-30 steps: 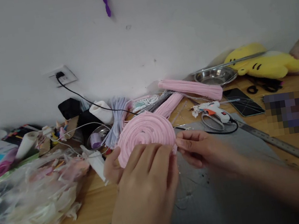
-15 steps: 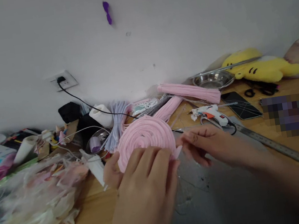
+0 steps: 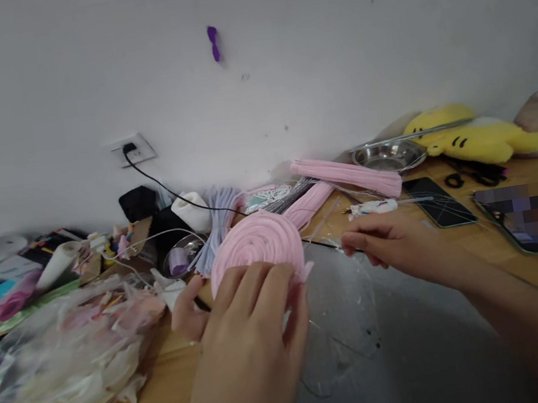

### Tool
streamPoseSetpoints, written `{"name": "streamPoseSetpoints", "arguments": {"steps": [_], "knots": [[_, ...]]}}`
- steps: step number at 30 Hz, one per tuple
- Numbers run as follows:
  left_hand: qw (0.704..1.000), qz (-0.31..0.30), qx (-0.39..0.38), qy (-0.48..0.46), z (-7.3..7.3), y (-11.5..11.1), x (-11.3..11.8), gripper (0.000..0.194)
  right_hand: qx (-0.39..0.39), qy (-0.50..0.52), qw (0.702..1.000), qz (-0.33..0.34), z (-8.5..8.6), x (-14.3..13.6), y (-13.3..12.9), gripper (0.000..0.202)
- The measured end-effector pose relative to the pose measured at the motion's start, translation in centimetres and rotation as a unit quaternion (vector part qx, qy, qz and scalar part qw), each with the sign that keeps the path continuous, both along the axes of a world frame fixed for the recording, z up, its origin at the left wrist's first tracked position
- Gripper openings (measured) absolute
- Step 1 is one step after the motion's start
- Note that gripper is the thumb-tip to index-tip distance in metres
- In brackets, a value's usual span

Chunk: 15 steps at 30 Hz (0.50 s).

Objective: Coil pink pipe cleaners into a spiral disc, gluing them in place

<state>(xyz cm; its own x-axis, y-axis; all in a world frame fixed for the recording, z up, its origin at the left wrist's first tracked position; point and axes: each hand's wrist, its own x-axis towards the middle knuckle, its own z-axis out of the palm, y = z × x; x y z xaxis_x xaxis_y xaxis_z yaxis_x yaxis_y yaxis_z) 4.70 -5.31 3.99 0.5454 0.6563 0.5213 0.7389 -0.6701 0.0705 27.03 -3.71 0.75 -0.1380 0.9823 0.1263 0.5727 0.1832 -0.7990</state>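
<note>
My left hand (image 3: 250, 329) is closed around the near side of a flat pink coil of fuzzy pipe cleaners (image 3: 255, 240), holding it raised above the desk. A short loose end sticks out at the coil's right edge. Apart from the coil, my right hand (image 3: 387, 244) hovers with its fingers curled in and the thumb against them; whatever they may hold is hidden. Just behind its knuckles lies a white hot glue gun (image 3: 375, 207), its body mostly covered by the hand.
A clear plastic bag of scraps (image 3: 75, 345) lies left. Pink pipe cleaner bundles (image 3: 348, 175), a metal bowl (image 3: 391, 155) and a yellow plush toy (image 3: 486, 135) are at the back. Phones (image 3: 441, 201) and black scissors (image 3: 477, 176) sit right. A black cord (image 3: 182, 197) runs from the wall socket.
My right hand has left the coil's loose end and moved right and up, to the glue gun. My left hand still holds the coil, and the view has tilted slightly.
</note>
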Motion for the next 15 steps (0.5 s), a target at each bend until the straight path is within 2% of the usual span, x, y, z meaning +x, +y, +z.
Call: {"name": "streamPoseSetpoints", "arguments": {"steps": [3, 6, 9, 15], "knots": [[0.999, 0.027, 0.044, -0.009, 0.2, 0.2, -0.3, 0.011, -0.009, 0.039, 0.997, -0.061, 0.4, -1.3, -1.4, 0.035], [0.995, 0.051, 0.087, -0.017, 0.3, 0.6, -0.6, 0.008, 0.001, 0.023, 0.996, -0.091, 0.3, -2.7, -2.8, 0.036], [0.995, 0.056, 0.086, -0.019, 0.4, 1.1, -0.9, 0.007, 0.0, -0.002, 0.998, -0.068, -0.5, -4.0, -3.8, 0.037], [0.996, 0.064, -0.016, 0.054, 0.9, 1.3, -1.8, 0.015, -0.066, -0.028, 0.997, 0.033, -3.3, -5.9, -4.8, 0.029]]}}
